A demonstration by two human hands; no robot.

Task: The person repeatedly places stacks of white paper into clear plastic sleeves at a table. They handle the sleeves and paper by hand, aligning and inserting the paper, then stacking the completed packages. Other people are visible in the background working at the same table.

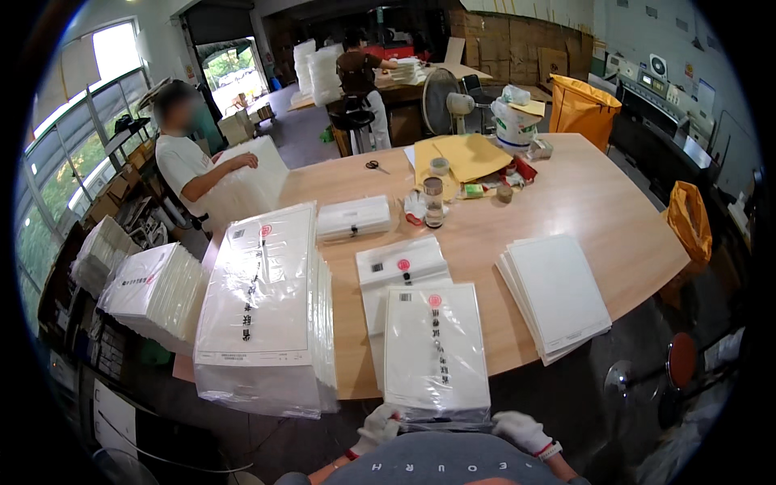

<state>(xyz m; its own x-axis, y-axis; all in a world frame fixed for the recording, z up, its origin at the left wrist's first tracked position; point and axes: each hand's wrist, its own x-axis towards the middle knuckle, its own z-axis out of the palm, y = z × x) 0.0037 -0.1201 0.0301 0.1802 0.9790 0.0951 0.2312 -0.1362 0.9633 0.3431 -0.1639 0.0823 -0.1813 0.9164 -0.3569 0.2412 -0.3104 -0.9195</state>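
In front of me a clear plastic bag with white printed paper (436, 356) lies at the table's near edge, its loose plastic end toward my body. My left hand (377, 428), in a white glove, is closed at the bag's lower left corner, its fingertips on the plastic. Beside the lower right corner is my gloved right hand (523, 431), fingers loosely extended; whether they touch the plastic is hard to make out. Partly under this bag lies another bagged paper pack (400, 263). A tall pile of bagged paper (259, 299) stands to the left.
A loose white paper stack (558, 295) lies on the right of the wooden table (469, 331). Farther back are a folded plastic bundle (353, 217), a glass jar (434, 202), scissors (376, 166) and yellow envelopes (477, 158). A co-worker (182, 153) handles white sheets at the far left.
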